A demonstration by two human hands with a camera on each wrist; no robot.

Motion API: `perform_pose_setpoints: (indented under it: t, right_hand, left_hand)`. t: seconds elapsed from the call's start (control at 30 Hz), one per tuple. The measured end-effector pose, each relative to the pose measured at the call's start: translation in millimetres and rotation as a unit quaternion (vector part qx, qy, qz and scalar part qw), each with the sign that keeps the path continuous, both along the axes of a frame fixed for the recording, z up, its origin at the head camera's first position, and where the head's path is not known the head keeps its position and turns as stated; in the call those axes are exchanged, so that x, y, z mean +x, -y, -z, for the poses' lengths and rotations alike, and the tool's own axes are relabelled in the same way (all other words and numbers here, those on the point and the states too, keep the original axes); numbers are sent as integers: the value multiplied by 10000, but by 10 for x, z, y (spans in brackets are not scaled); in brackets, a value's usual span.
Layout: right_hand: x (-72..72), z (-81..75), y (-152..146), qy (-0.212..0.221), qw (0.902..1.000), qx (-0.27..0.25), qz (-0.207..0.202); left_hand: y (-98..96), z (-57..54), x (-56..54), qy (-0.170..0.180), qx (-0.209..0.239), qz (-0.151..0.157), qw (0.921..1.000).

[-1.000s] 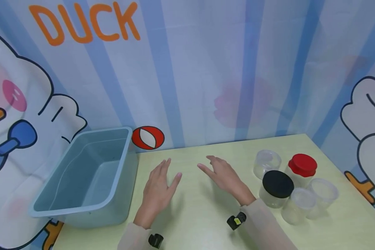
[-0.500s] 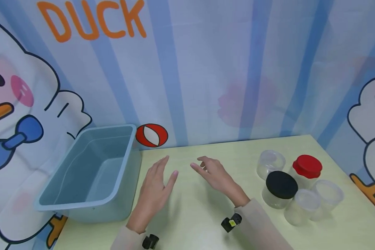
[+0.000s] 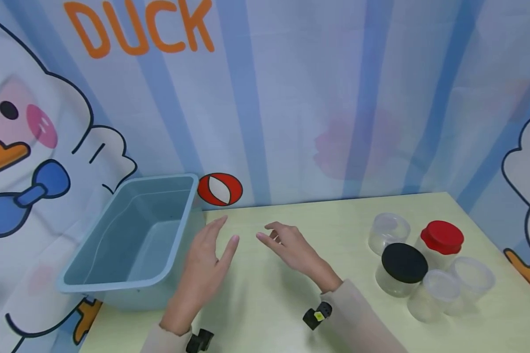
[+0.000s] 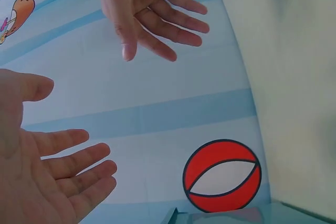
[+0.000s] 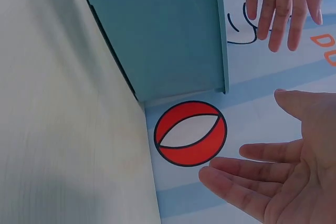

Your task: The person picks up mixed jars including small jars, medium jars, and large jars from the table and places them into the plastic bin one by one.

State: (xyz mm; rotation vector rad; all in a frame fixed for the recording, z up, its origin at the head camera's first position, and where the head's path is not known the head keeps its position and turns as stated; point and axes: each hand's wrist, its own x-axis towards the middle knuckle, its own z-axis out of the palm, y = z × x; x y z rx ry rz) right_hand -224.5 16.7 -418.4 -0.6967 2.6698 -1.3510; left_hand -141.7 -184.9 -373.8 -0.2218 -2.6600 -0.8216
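Observation:
My left hand (image 3: 204, 264) hovers over the table beside the right wall of a blue-grey plastic tub (image 3: 183, 245), its fingers extended and nothing held. Facing it across a gap, my right hand (image 3: 293, 247) hangs over the middle of the table with relaxed fingers and a bare palm. Both palms show without any object in the left wrist view, left hand (image 4: 47, 177) and right hand (image 4: 142, 9). To the right of my right hand stand a black-lidded jar (image 3: 402, 269), a red-lidded jar (image 3: 441, 240) and several clear jars, among them a clear jar (image 3: 388, 233) at the back.
The pale yellow table (image 3: 265, 314) ends at the back against a blue striped curtain (image 3: 291, 98) printed with ducks and a red ball. At the left edge of the table stands the tub, tall-walled, with no contents visible. The jars cluster closely at the right.
Both hands have drifted slightly left, the left one closer to the tub. The camera view has turned a little left, so tub and jars appear farther right.

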Motion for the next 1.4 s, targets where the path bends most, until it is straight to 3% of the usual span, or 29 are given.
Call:
perform_pose_setpoints:
  t: [0.3, 0.53, 0.87, 1.4]
  right_hand:
    - [17, -58, 144, -38, 9996, -70, -276]
    - [20, -96, 246, -63, 9989, -140, -442]
    - [38, -138, 404, 26, 9969, -354, -697]
    - [21, -193, 657, 439, 9873, -1120, -1036]
  left_hand:
    - [200, -146, 70, -433, -187, -179, 9987]
    - [426, -230, 94, -275, -219, -286, 9990]
    - [703, -405, 196, -389, -206, -541, 9976]
    - [1320, -684, 245, -438, -446, -984, 9932]
